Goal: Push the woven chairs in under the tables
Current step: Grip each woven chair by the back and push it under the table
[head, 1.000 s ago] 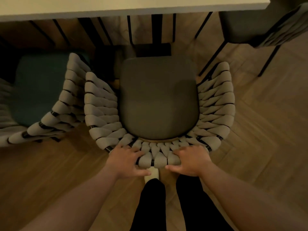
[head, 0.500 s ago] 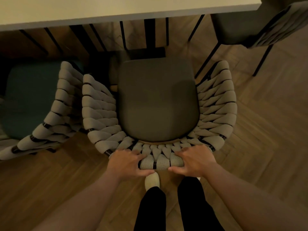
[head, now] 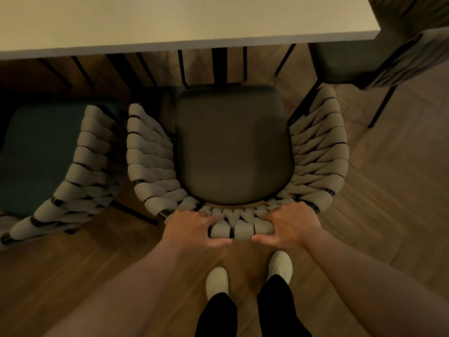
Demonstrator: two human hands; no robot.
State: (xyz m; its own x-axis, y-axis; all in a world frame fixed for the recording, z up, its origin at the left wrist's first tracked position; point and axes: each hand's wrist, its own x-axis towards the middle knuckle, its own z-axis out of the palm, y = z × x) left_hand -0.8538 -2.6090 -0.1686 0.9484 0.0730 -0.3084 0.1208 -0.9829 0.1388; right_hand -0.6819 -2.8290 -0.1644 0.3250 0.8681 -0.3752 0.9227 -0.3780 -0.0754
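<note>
We see table legs ahead of chair; left chair crowds close; floor open right.

Single head view, looking steeply down from above, close over chair, table edge at top.

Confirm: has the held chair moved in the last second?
Yes. The chair has slid forward toward the table; the gap between its seat and the table edge has narrowed.

Left hand, right hand: curled grip
</note>
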